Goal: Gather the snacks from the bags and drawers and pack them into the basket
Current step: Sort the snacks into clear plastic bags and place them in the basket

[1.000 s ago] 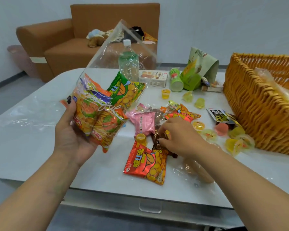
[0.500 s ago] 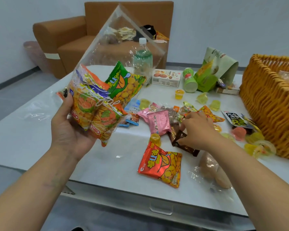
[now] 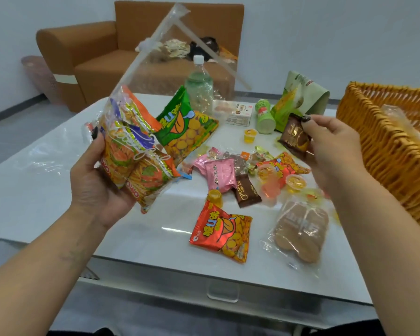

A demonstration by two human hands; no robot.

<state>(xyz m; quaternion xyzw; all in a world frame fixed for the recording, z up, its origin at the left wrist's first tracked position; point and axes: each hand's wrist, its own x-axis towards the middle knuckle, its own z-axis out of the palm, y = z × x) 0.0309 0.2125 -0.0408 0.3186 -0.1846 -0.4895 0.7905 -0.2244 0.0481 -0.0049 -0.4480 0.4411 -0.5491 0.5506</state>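
Left hand (image 3: 100,180) grips clear bag (image 3: 155,112) of snack packets, raised above table (image 3: 34,190). Right hand (image 3: 335,151) pinches brown packet (image 3: 294,137) in air, near basket (image 3: 386,151). Loose snacks (image 3: 240,170) on table.

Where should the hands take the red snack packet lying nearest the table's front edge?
The red snack packet lies flat and alone on the table. Probably best pinch its crimped top seam at the far end, coming down from above: the puffed middle would likely slip, while the flat seam gives the fingers an edge.
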